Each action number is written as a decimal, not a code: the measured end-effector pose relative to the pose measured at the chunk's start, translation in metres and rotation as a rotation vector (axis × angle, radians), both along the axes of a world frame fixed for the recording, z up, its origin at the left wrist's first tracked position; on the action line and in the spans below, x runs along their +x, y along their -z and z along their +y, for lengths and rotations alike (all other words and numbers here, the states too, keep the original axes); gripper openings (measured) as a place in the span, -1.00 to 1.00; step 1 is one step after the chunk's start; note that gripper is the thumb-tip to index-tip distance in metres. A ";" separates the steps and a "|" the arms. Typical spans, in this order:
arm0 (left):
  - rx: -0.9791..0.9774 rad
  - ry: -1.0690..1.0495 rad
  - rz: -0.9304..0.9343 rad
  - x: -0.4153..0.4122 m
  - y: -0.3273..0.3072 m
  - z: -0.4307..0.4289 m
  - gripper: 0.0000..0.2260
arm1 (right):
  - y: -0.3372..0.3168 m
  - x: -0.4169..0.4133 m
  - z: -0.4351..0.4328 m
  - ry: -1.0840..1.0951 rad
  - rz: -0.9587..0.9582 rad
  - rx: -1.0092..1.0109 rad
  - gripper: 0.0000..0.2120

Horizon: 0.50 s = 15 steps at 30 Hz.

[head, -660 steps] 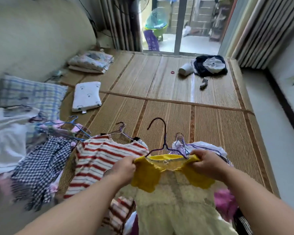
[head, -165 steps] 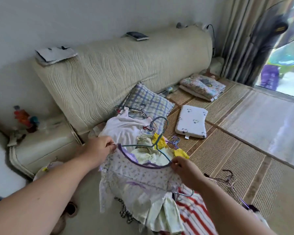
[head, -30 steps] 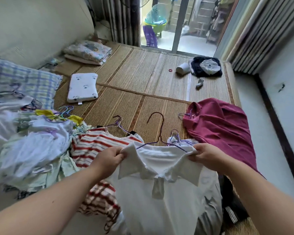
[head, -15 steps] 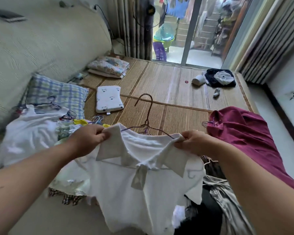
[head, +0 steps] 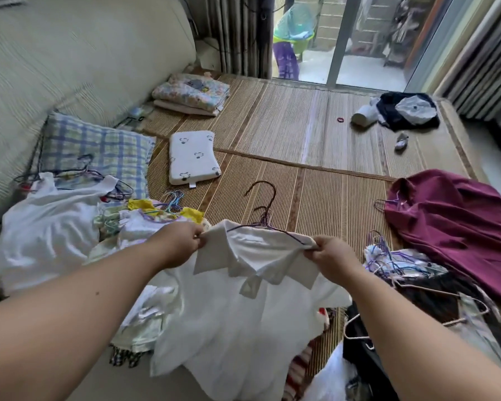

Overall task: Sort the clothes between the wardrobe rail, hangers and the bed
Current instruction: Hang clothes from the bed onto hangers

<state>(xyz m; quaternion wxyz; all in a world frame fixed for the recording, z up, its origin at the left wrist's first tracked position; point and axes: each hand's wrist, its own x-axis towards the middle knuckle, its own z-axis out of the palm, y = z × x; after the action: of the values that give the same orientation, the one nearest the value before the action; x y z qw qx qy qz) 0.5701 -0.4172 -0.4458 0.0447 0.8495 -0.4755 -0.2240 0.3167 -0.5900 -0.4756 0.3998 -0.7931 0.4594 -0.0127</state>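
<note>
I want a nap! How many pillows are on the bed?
2: a blue checked pillow at left, partly under clothes, and a small white pillow on the mat beside it. Clothes could hide more.

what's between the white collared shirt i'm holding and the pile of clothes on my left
Nothing visible. The left hand and right hand grip the white collared shirt at its shoulders, and the pile of clothes lies right beside the left hand, no object in the gap.

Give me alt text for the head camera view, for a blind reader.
The left hand and right hand hold a white collared shirt on a purple hanger by its shoulders above a straw mat. A maroon garment lies at right.
</note>
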 end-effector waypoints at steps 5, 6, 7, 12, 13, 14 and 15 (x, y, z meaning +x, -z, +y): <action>0.152 -0.003 -0.046 0.029 0.072 -0.070 -0.79 | 0.081 0.029 -0.055 0.001 0.124 0.047 -0.84; 0.175 -0.003 -0.051 0.035 0.086 -0.085 -0.79 | 0.097 0.034 -0.067 -0.004 0.140 0.052 -0.83; 0.199 -0.005 -0.054 0.039 0.098 -0.097 -0.79 | 0.109 0.040 -0.078 -0.019 0.164 0.051 -0.81; 0.275 -0.031 -0.041 0.058 0.167 -0.162 -0.79 | 0.182 0.065 -0.136 -0.037 0.267 0.098 -0.82; 0.273 -0.036 -0.024 0.060 0.180 -0.172 -0.78 | 0.198 0.069 -0.145 -0.027 0.274 0.109 -0.83; 0.259 -0.042 0.001 0.062 0.194 -0.180 -0.75 | 0.211 0.072 -0.152 -0.020 0.282 0.114 -0.83; 0.250 -0.042 0.031 0.065 0.208 -0.185 -0.70 | 0.225 0.075 -0.157 -0.016 0.288 0.124 -0.82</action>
<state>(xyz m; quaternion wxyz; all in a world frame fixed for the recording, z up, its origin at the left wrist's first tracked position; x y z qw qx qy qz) 0.6349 -0.6025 -0.6541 -0.0493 0.8545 -0.4255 -0.2937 0.3918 -0.7472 -0.7002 0.3783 -0.7641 0.5054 0.1329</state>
